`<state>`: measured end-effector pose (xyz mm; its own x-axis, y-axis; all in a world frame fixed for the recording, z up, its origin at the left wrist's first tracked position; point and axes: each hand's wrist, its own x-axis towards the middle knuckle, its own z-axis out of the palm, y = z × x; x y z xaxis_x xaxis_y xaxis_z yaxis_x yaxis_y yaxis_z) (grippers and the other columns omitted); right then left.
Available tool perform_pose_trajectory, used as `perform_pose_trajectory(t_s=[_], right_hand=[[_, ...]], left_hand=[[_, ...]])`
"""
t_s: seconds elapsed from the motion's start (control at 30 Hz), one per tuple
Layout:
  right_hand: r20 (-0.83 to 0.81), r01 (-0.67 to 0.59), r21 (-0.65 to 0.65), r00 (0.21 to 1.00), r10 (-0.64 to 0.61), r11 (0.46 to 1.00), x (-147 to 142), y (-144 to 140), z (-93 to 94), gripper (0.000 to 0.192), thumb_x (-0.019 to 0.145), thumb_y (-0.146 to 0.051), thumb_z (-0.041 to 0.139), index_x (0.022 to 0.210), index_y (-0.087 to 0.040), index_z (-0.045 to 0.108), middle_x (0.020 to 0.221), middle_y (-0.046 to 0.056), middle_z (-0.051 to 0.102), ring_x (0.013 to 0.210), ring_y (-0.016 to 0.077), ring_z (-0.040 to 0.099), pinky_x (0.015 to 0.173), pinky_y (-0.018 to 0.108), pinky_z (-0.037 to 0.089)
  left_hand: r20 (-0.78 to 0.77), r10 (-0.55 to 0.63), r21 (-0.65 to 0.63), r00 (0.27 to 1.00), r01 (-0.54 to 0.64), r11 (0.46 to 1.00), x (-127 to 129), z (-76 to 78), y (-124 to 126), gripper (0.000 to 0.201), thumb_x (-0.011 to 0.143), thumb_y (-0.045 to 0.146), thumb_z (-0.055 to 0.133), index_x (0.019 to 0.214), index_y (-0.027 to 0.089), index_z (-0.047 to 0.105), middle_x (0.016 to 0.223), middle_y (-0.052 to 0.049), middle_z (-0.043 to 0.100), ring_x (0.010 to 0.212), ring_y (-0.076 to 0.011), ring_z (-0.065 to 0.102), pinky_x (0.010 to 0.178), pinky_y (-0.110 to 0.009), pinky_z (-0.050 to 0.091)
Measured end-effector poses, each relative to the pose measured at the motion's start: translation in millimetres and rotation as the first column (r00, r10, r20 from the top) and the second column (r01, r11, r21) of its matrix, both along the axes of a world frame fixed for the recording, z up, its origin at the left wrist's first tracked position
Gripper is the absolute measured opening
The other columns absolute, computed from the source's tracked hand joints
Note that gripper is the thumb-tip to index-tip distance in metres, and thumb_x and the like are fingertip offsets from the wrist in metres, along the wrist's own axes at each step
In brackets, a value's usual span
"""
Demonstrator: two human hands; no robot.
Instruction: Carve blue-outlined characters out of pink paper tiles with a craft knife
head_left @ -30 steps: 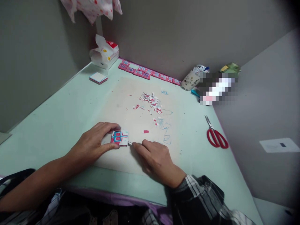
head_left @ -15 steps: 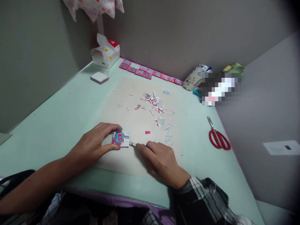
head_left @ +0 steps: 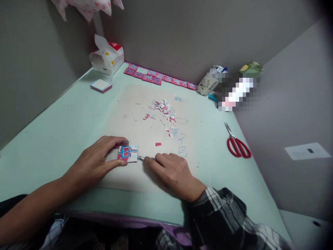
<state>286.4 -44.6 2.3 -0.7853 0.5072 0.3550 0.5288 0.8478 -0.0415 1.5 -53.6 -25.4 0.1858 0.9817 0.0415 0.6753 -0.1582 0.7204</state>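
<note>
Fingers [head_left: 117, 162] of the left hand [head_left: 96, 155] are clamped on a carved block [head_left: 128, 153], the thumb along its near side and the forefinger bent over its far side. Only the block's left part sits between them; the rest juts out to the right, showing a blue-outlined character on a white and red face. Fingers of the right hand [head_left: 173, 175] are closed around a slim tool [head_left: 141, 158], the forefinger stretched along it. Its tip is at the block's right edge; whether it touches, I cannot tell.

Under the block is a beige sheet [head_left: 114, 182]. Just right of the block, apart from it, is a red scrap [head_left: 158, 144]; farther beyond it, rightward, shavings [head_left: 163, 107] are heaped. Well to the block's right are red-handled scissors [head_left: 238, 146]. Beyond the block and leftward lies a white-topped stack [head_left: 101, 85]; far beyond it, pink tiles [head_left: 156, 80] line the wall [head_left: 161, 34].
</note>
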Motion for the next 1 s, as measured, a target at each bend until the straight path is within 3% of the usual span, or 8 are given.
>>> perform_pose_trajectory(t_s=[0.2, 0.47, 0.7, 1.0], right_hand=[[0.015, -0.013, 0.051, 1.000, 0.012, 0.999, -3, 3, 1.6, 0.028, 0.112, -0.012, 0.039, 0.118, -0.014, 0.066, 0.080, 0.000, 0.063, 0.066, 0.0165, 0.048, 0.060, 0.035, 0.035], [0.035, -0.017, 0.099, 0.999, 0.013, 0.995, 3, 0, 1.6, 0.026, 0.112, -0.011, 0.041, 0.121, -0.012, 0.065, 0.082, 0.000, 0.065, 0.069, 0.0152, 0.052, 0.060, 0.035, 0.035], [0.024, -0.012, 0.091, 1.000, 0.010, 0.996, -5, 6, -0.8, 0.027, 0.112, -0.012, 0.042, 0.108, -0.018, 0.068, 0.080, -0.001, 0.064, 0.068, 0.0151, 0.050, 0.059, 0.036, 0.032], [0.027, 0.000, 0.049, 1.000, -0.001, 0.999, 0, 4, -1.4, 0.019, 0.109, -0.012, 0.049, 0.109, -0.017, 0.067, 0.081, -0.002, 0.063, 0.066, 0.0151, 0.051, 0.058, 0.036, 0.030]], left_hand=[[0.001, 0.027, -0.066, 1.000, -0.027, 0.997, 3, 9.5, 1, 0.056, 0.084, 0.068, 0.071, 0.123, 0.029, 0.067, 0.124, -0.007, 0.072, 0.113, -0.0334, 0.068, 0.102, -0.047, 0.052], [-0.030, 0.076, -0.117, 0.997, -0.079, 0.990, 8, 21.4, -1, 0.052, 0.082, 0.067, 0.069, 0.121, 0.032, 0.067, 0.127, -0.005, 0.072, 0.117, -0.0354, 0.068, 0.104, -0.052, 0.051], [-0.062, 0.111, -0.115, 0.992, -0.117, 0.986, 8, 17.1, -4, 0.051, 0.084, 0.066, 0.069, 0.125, 0.038, 0.064, 0.132, -0.002, 0.073, 0.121, -0.0366, 0.070, 0.108, -0.054, 0.053], [-0.112, 0.108, -0.133, 0.988, -0.123, 0.984, 3, 13.4, -5, 0.049, 0.083, 0.070, 0.066, 0.125, 0.045, 0.062, 0.134, 0.005, 0.072, 0.126, -0.0364, 0.069, 0.109, -0.055, 0.053]])
